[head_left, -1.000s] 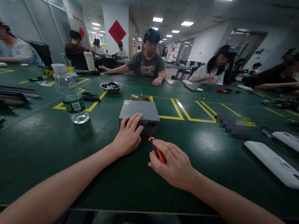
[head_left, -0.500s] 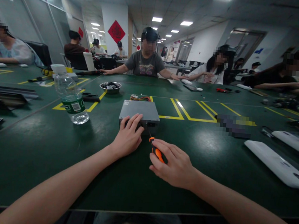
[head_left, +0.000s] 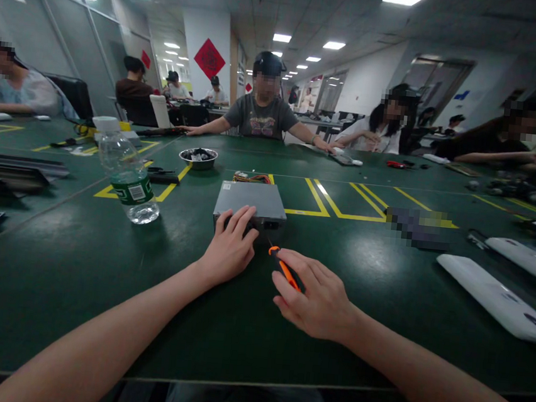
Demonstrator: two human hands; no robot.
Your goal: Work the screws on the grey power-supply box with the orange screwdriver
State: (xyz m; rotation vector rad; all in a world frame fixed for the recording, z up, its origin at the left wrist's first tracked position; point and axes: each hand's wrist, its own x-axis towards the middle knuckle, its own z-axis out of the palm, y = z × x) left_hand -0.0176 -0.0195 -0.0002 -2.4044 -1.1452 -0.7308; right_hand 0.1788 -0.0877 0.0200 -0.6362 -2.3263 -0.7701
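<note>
Screwdriver, orange-handled (head_left: 283, 269), now tilted flatter in right hand (head_left: 318, 297) fist grip, tip nearer grey metal power-supply box (head_left: 250, 200); left hand (head_left: 229, 248) still flat, bracing it.

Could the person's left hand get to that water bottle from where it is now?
Probably yes. The left hand rests on the grey metal box, and the water bottle stands to its left on the table with bare green surface between them.

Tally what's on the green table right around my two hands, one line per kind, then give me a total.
Grey metal box: 1
Orange-handled screwdriver: 1
Plastic water bottle: 1
Small metal bowl: 1
Total: 4
The left hand rests on the box; the right hand holds the screwdriver.
</note>
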